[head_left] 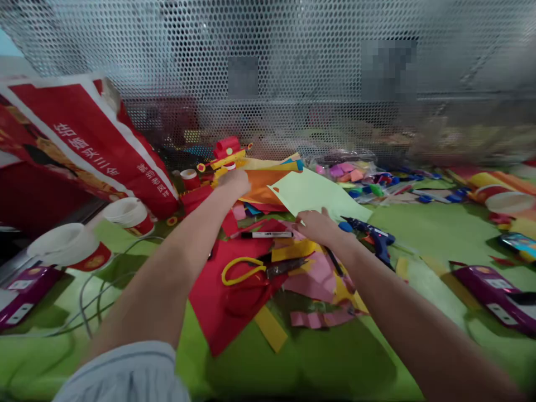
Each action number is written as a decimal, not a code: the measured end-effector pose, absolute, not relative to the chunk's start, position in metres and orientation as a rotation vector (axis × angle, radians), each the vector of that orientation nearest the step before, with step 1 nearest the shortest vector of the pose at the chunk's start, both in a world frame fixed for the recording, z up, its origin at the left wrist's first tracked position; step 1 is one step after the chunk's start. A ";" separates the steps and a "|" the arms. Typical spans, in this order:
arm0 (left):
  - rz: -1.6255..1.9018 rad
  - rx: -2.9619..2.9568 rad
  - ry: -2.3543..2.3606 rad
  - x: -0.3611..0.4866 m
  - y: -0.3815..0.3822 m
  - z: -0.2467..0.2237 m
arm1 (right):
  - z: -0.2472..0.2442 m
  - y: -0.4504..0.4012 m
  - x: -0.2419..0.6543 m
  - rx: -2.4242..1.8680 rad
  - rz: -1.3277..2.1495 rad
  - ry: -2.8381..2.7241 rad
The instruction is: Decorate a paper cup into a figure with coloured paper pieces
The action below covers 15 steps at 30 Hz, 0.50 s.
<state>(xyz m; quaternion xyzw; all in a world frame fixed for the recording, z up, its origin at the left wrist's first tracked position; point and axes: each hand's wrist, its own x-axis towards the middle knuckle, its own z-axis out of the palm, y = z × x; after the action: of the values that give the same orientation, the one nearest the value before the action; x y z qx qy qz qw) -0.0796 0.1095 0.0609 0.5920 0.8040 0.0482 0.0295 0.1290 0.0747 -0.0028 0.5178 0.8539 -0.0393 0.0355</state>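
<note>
My left hand (235, 183) reaches over the left end of an orange sheet (262, 187), near a red and yellow paper craft (228, 153); its fingers are blurred, and whether they grip anything is unclear. At the lower left corner of a pale green sheet (322, 192) is my right hand (314, 223), fingers bent, with one fingertip raised; its grip is hard to make out. Below the hands, a black and white marker (267, 235) lies over red paper (213, 318). Yellow-handled scissors (245, 272) rest on the red paper, beside pink scraps (314, 279).
A blue glue gun (379, 240) lies right of my right hand. Paper cups (69, 247), a red bag (92, 139) and grey cables stand or lie at the left. Purple boxes (496, 296) sit at both sides. A perforated metal screen (293, 72) rises behind.
</note>
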 end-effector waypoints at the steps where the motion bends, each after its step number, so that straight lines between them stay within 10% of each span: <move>1: 0.118 1.871 2.459 -0.075 0.097 0.061 | -0.002 0.070 0.132 1.589 -0.123 2.635; 15: 0.165 1.887 2.545 -0.084 0.072 0.026 | -0.008 0.024 0.147 1.561 -0.211 2.830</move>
<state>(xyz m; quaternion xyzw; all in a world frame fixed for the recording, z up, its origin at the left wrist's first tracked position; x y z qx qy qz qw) -0.0842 0.0719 0.0259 0.5948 0.8021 0.0521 -0.0157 0.1474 0.0244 -0.0080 0.4813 0.8728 -0.0652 -0.0484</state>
